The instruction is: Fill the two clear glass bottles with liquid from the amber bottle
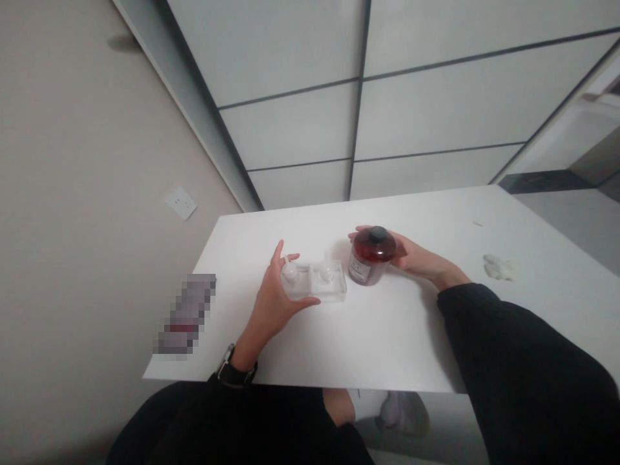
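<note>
My left hand (276,294) curves round the left end of a clear, two-compartment container (328,284). Its thumb lies along the near side, the index finger sticks up, and another finger reaches over the far side. A small clear rounded piece (325,271) shows in the right compartment, with a similar one near my fingers. Just right of the container, a dark red, see-through bottle (369,255) with a black cap and a pale label stands on the table. Wrapped behind it is my right hand (407,255), its fingertips showing past the far left side; the bottle hides the palm.
The white table (310,349) bears a blurred-out flat object (186,316) at left and a crumpled pale piece (498,267) at right. A thin little strip (478,224) lies farther back. Panelled doors (300,129) rise behind; a wall socket (181,203) is at left.
</note>
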A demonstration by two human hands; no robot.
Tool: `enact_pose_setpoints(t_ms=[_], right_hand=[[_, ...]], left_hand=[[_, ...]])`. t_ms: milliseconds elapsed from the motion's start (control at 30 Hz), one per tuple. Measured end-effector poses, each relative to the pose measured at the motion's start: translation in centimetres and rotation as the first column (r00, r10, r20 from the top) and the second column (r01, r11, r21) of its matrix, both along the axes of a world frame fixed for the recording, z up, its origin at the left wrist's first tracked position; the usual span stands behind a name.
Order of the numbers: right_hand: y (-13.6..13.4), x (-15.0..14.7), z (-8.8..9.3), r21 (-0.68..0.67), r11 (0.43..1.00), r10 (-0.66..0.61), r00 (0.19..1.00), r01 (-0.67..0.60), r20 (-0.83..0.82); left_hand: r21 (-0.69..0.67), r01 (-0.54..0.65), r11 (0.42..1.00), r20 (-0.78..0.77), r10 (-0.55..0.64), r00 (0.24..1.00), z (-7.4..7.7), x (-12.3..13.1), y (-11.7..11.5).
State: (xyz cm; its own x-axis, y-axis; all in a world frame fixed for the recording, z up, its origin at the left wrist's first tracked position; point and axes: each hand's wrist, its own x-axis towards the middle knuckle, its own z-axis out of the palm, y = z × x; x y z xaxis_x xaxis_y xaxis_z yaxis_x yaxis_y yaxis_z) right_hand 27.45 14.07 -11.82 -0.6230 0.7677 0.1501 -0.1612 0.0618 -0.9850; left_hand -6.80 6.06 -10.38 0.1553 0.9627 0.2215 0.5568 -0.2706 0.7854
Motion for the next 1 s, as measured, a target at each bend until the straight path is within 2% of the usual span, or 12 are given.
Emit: enact_pose_setpoints(t_ms=[133,267,533,767,1000], right_hand=[[0.3,-0.1,-0.6,0.005,1.0,0.001,0.998,-0.001,-0.056],[0.8,-0.2,-1.2,0.011,1.0,0.002,0.996,-0.001,-0.088],[0.8,-0.5,-1.0,0.016,1.0,0.024,0.994,-0.023,-0.103],[0.7,-0.5,-0.5,0.003,0.999,-0.047,0.995,0.047,-0.084],[0.2,-0.6,-0.6,-0.024,0.999,-0.039,0.998,0.038,-0.041]], left_hand=[[-0.107,0.147,0.983,-0.032,-0.151,0.988,2.1,-0.2,1.6],[-0.15,0.23,0.962,-0.01,-0.234,0.972,2.8,0.1,2.7],[-0.14,0.224,0.964,-0.024,-0.229,0.973,2.5,0.1,3.3],[-0.081,0.175,0.981,-0.058,-0.18,0.982,2.4,0.0,4.3],[-0.11,0.137,0.984,-0.073,-0.146,0.987,2.3,0.1,3.6]])
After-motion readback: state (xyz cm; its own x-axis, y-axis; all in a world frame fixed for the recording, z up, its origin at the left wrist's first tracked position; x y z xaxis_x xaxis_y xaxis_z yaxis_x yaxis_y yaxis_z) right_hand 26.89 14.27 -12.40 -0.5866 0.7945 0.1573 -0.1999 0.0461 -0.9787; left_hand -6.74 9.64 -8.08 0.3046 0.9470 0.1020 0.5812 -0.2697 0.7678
